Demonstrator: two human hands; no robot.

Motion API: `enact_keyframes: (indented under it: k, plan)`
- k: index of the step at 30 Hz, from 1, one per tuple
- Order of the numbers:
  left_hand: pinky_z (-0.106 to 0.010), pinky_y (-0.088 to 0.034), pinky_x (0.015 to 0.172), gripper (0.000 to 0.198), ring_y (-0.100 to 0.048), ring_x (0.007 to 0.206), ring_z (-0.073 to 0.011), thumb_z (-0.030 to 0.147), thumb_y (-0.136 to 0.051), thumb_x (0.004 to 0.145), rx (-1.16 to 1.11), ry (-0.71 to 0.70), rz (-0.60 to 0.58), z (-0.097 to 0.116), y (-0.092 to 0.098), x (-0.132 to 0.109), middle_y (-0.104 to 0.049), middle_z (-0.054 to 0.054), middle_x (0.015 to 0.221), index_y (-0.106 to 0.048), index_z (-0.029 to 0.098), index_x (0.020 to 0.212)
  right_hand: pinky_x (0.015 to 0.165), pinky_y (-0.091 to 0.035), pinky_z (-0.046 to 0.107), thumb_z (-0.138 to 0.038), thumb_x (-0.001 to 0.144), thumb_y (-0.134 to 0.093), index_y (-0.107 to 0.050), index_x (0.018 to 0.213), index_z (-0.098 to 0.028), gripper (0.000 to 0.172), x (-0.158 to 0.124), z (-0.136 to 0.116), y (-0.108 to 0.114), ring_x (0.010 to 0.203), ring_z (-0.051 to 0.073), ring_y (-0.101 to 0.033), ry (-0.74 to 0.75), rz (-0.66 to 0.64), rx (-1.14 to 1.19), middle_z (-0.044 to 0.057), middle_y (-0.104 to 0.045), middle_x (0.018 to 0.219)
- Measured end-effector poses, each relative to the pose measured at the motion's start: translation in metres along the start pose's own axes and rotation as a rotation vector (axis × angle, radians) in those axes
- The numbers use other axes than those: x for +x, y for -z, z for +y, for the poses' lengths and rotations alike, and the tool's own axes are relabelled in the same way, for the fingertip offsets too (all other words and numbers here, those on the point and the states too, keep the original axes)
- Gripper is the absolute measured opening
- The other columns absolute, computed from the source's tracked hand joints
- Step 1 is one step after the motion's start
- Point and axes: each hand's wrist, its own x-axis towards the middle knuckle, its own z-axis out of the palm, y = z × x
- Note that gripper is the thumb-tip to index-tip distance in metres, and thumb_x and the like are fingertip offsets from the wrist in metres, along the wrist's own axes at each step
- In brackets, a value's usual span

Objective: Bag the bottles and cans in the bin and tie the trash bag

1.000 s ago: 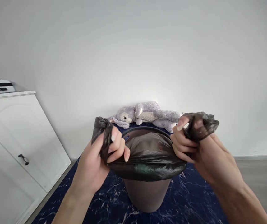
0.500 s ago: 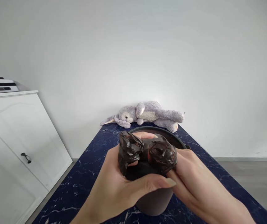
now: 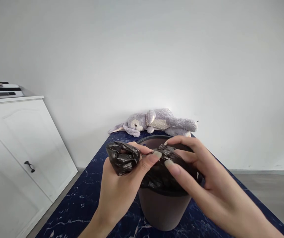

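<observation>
A black plastic garbage bag lies gathered over the near part of a dark trash can. My left hand is closed around a bunched end of the bag, which sticks out as a crumpled loop on its left side. Its thumb and forefinger pinch the plastic above the can. At the gathered middle, my right hand has its curved thumb and forefinger on either side of a twisted lump of the bag. The can's inside is partly hidden by the bag and my fingers.
The can stands on a dark blue marble-patterned table. A grey plush rabbit lies on its side at the far edge, against the white wall. To the left is a white cabinet with several items on top.
My left hand has shifted left with its bunch of bag. The right hand has turned, and its fingers now bracket the twisted middle. More plastic shows over the can's near rim.
</observation>
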Motion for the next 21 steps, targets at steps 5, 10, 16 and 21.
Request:
enact_keyframes:
  k: [5,10,16,21]
  plan:
    - [-0.028,-0.054,0.065,0.038,-0.067,0.077,-0.0202,0.056,-0.092,0.08,-0.122,0.13,0.126,-0.004,0.0,0.0,-0.07,-0.001,0.077,-0.074,0.023,0.081,0.073,-0.056,0.028,-0.056,0.104,-0.064,-0.068,0.124,-0.033,0.031,0.001,0.005,0.012,0.088,0.021,-0.068,-0.053,-0.064,-0.056,0.002,-0.072,0.093]
    - [-0.027,-0.051,0.067,0.04,-0.06,0.075,-0.0173,0.059,-0.088,0.084,-0.151,0.105,0.102,-0.002,0.0,0.001,-0.064,0.001,0.077,-0.075,0.024,0.099,0.059,-0.04,0.027,-0.054,0.111,-0.05,-0.06,0.081,-0.024,0.044,0.004,0.007,0.016,0.069,0.015,-0.048,-0.065,-0.154,-0.129,0.0,-0.059,0.076]
    - [-0.027,-0.045,0.066,0.03,-0.048,0.067,-0.0154,0.057,-0.065,0.104,-0.097,0.058,-0.086,0.008,0.001,-0.001,-0.053,0.003,0.073,-0.067,0.027,0.106,0.054,-0.042,0.025,-0.056,0.107,-0.062,-0.069,0.085,-0.024,0.04,0.007,0.011,0.012,0.061,0.013,-0.045,-0.078,0.103,0.14,-0.003,-0.046,0.065]
    - [-0.029,-0.049,0.074,0.033,-0.059,0.074,-0.0184,0.042,-0.05,0.113,0.119,-0.038,-0.424,0.015,0.001,-0.004,-0.065,-0.002,0.081,-0.069,0.025,0.092,0.05,-0.051,0.026,-0.058,0.105,-0.062,-0.072,0.1,-0.027,0.033,0.005,0.013,0.007,0.047,0.01,-0.039,-0.1,0.135,0.437,-0.008,-0.034,0.059]
